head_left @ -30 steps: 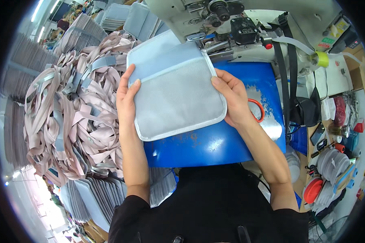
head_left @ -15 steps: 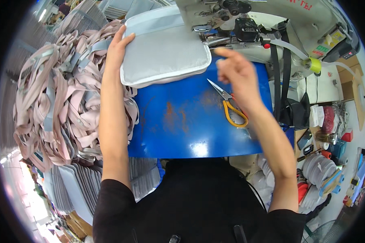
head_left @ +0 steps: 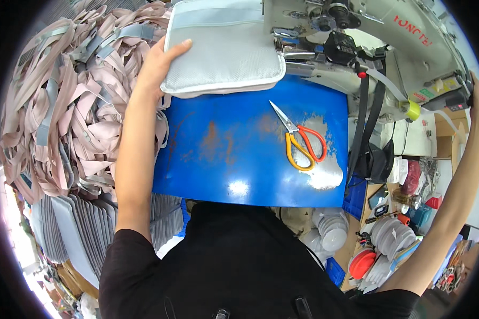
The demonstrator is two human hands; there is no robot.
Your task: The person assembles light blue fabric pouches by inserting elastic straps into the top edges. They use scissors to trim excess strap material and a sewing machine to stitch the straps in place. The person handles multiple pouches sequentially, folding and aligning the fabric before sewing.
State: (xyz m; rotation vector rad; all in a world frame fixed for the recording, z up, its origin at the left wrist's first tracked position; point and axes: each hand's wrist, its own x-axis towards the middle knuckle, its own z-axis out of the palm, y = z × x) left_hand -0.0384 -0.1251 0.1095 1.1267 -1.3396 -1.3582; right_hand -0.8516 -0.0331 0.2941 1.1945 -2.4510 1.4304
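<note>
A heap of pinkish-grey straps (head_left: 64, 101) fills the bench at nine o'clock, within reach. The left hand (head_left: 157, 66) lies flat and open-fingered on the left edge of the grey padded panel (head_left: 223, 48), steadying it at twelve o'clock where it meets the sewing machine (head_left: 356, 48). Orange-handled scissors (head_left: 300, 141) lie apart on the blue table (head_left: 239, 165). The right hand (head_left: 476, 101) reaches the machine's far end at three o'clock; its grip cannot be made out.

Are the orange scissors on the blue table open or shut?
Shut: the scissors lie flat on the blue table, blades together in one point.
</note>
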